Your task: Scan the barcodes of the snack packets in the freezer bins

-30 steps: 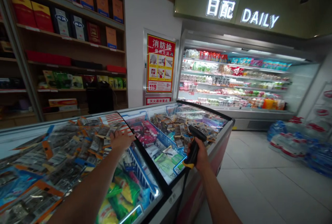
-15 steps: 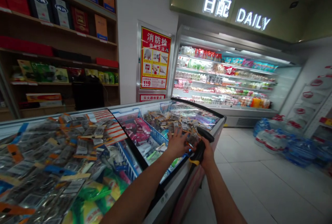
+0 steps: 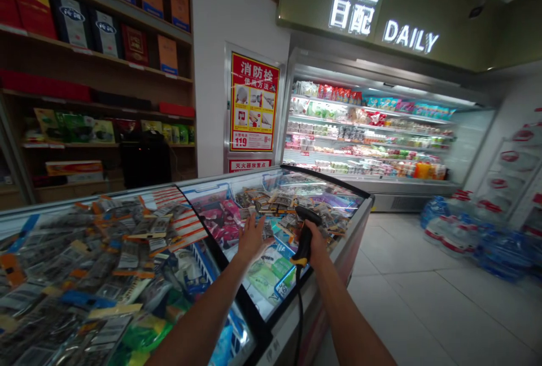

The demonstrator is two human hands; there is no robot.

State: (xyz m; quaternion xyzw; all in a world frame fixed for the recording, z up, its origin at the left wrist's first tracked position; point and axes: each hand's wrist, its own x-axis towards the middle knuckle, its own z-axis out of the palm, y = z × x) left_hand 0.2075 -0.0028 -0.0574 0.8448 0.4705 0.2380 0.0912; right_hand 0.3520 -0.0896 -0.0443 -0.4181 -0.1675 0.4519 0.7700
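My right hand [image 3: 317, 242] is closed around the handle of a black barcode scanner [image 3: 304, 231] with a yellow band, its cable hanging down toward the floor. The scanner head points over the right end of a chest freezer [image 3: 279, 326]. My left hand [image 3: 252, 237] is open with fingers spread, resting on the freezer's sliding glass lid [image 3: 254, 292] just left of the scanner. Under the glass lie pink, green and brown snack packets [image 3: 275, 203] in blue baskets.
Several orange and grey packets [image 3: 105, 253] are piled on the freezer's left lid. A lit open cooler [image 3: 368, 140] lines the back wall. Wooden shelves [image 3: 97, 66] with boxes stand at left. Packs of water bottles [image 3: 474, 236] sit on the tiled floor at right.
My left hand has moved right from the left lid to the right lid, then pulled back a little from the scanner. The scanner stays in my right hand, lifted slightly.
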